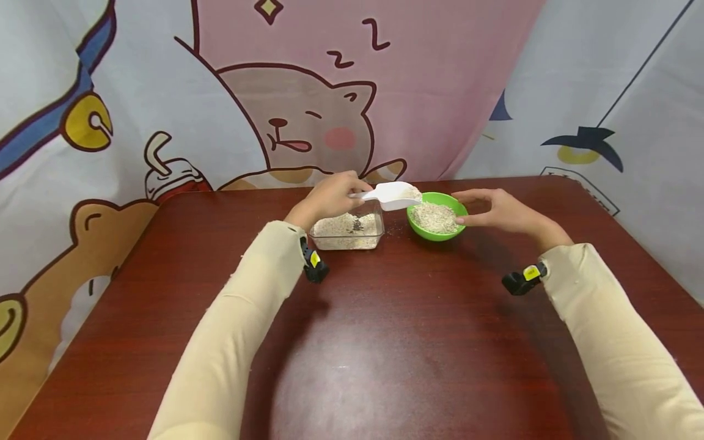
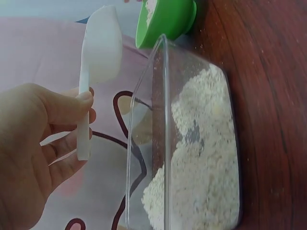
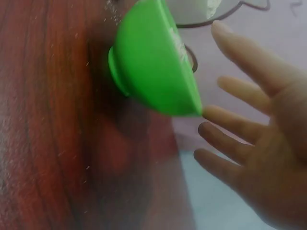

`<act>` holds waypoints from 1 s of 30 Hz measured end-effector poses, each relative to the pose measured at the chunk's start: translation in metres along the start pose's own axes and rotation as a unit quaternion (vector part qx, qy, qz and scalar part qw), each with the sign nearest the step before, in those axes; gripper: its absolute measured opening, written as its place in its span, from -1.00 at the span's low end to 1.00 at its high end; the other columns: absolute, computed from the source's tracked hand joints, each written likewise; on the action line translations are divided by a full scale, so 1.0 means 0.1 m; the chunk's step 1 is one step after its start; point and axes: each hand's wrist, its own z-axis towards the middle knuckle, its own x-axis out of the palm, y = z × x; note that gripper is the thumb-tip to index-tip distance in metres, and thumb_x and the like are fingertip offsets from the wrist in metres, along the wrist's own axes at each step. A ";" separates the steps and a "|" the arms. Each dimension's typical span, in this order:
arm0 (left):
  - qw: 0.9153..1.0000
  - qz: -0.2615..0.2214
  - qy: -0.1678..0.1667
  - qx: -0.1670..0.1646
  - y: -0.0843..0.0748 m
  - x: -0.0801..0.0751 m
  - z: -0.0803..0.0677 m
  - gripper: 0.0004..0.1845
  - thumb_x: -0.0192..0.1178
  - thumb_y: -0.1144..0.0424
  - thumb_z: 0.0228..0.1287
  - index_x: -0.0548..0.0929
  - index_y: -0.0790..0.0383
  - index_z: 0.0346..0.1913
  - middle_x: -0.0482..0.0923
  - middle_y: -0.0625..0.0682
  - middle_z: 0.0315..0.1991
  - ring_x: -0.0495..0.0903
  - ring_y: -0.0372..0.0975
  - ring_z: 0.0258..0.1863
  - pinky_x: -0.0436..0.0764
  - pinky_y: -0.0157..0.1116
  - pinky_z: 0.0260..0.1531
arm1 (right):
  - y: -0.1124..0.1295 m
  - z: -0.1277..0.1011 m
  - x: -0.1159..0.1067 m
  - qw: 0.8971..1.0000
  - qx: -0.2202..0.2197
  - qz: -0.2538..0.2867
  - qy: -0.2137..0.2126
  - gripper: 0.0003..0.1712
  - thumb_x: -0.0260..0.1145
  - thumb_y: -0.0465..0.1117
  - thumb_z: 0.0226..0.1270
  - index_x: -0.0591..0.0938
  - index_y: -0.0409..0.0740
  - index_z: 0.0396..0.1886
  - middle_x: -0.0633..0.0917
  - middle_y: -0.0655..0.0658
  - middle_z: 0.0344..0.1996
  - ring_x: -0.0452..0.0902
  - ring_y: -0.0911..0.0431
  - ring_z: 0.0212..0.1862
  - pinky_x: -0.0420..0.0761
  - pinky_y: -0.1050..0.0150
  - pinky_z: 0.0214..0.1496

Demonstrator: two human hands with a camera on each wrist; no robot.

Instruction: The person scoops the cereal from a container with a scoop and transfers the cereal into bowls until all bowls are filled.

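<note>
Pinching a white plastic scoop (image 1: 392, 195) (loaded with grain), the left hand (image 1: 330, 197) hovers it over the green plastic bowl (image 1: 436, 217); the right hand (image 1: 495, 211), fingers relaxed, touches the rim.

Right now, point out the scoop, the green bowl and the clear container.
white scoop (image 1: 397, 194), head view, its bowl.
green bowl (image 3: 153, 62), right wrist view, outer wall.
clear container (image 2: 165, 120), left wrist view, near rim.

Lighting: bright, even, overhead. Glare: pale sheen on the table (image 1: 341, 366) near the camera. Shadows: soft, under both sleeves. Distortion: head view bowed at edges. Focus: right wrist view blurred; green bowl (image 3: 153, 62) soft.
</note>
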 end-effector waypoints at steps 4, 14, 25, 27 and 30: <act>1.000 0.009 0.005 -0.002 -0.04 0.04 0.08 -0.70 0.09 0.30 0.27 0.63 0.12 0.03 0.48 0.01 -0.28 0.41 -0.19 -0.35 0.37 -0.30 -0.37 | -0.11 0.00 0.02 1.000 0.008 0.024 0.004 -0.24 0.36 -0.08 0.12 0.32 -0.16 0.30 0.39 -0.24 0.21 0.27 -0.11 0.22 0.36 -0.09 0.10; 0.999 0.028 0.027 0.014 -0.15 0.13 0.26 -0.68 0.08 0.36 0.22 0.64 0.09 0.01 0.49 0.01 -0.25 0.41 -0.20 -0.32 0.39 -0.29 -0.33 | -0.22 -0.02 0.07 0.999 0.030 0.041 -0.001 -0.25 0.37 -0.07 0.12 0.34 -0.16 0.29 0.45 -0.26 0.14 0.38 -0.06 0.12 0.43 0.07 0.02; 0.994 0.106 0.038 0.017 -0.30 0.21 0.40 -0.65 0.06 0.36 0.23 0.61 0.09 0.06 0.50 0.02 -0.08 0.41 -0.16 -0.06 0.39 -0.27 -0.07 | -0.23 -0.02 0.08 0.999 0.036 0.038 -0.012 -0.26 0.37 -0.05 0.12 0.36 -0.22 0.27 0.48 -0.30 0.10 0.39 -0.08 0.12 0.45 0.13 0.00; 0.993 0.114 0.036 0.012 -0.33 0.22 0.41 -0.66 0.07 0.34 0.24 0.60 0.10 0.07 0.49 0.02 0.00 0.37 -0.15 0.02 0.35 -0.27 0.00 | -0.23 -0.02 0.08 0.998 0.039 0.039 -0.010 -0.25 0.37 -0.04 0.12 0.35 -0.22 0.27 0.47 -0.31 0.11 0.38 -0.09 0.13 0.43 0.07 0.02; 0.990 0.138 0.033 0.024 -0.38 0.23 0.45 -0.68 0.08 0.33 0.26 0.60 0.16 0.07 0.50 0.01 0.03 0.34 -0.16 0.07 0.25 -0.29 0.09 | -0.24 -0.03 0.08 0.998 0.042 0.044 -0.008 -0.25 0.36 -0.04 0.12 0.35 -0.23 0.28 0.47 -0.31 0.11 0.38 -0.09 0.13 0.42 0.04 0.04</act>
